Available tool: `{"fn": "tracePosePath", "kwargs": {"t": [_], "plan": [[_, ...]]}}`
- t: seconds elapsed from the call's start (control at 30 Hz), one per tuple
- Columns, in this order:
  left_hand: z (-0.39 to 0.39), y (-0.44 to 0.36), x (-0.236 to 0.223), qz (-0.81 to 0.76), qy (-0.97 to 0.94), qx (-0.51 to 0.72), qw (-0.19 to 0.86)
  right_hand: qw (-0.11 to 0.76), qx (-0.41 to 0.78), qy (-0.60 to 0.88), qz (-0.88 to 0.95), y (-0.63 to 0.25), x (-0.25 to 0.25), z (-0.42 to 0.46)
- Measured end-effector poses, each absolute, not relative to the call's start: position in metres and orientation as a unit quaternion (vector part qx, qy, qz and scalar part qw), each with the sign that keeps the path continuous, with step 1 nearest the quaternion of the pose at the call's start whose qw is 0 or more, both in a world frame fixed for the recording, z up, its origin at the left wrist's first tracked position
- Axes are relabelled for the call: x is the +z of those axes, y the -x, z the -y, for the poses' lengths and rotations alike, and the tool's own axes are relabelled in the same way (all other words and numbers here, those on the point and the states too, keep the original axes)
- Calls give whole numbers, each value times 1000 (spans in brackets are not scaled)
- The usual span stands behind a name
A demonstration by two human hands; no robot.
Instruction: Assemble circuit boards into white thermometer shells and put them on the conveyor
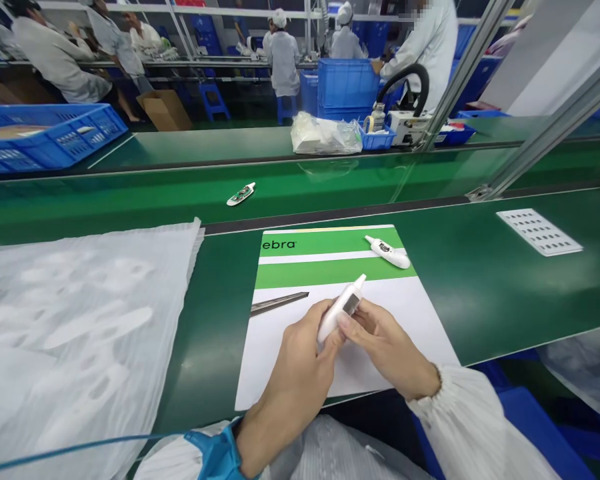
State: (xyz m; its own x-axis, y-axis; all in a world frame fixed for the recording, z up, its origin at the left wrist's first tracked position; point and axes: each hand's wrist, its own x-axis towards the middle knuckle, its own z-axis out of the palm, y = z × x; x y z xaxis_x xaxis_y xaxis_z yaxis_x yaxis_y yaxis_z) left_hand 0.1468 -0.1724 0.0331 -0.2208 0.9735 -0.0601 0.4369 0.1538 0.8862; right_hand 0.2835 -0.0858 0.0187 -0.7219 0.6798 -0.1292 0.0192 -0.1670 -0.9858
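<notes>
Green counter point(480, 287) spans view. White translucent sheet point(80, 333) lies at left on it. Green-and-white board point(380, 353) sits in front of person, tweezers point(280, 303) on its left side, second white device point(387, 252) on its upper right. Label sheet point(539, 231) at far right. White handheld device point(341, 310) with dark display is held above board, tip up, tilted right; left hand point(300, 360) grips its lower left side, right hand point(387, 343) pinches its right side, thumb near display.
</notes>
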Motion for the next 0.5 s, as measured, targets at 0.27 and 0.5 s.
{"fn": "tracePosePath", "kwargs": {"t": [0.27,0.5], "plan": [[98,-73,16,-747,-554,322,176,223,316,535,751,-317,5,-14],[61,-27,-37,-769,-540,342,3,160,222,530,803,-321,13,-73]]}}
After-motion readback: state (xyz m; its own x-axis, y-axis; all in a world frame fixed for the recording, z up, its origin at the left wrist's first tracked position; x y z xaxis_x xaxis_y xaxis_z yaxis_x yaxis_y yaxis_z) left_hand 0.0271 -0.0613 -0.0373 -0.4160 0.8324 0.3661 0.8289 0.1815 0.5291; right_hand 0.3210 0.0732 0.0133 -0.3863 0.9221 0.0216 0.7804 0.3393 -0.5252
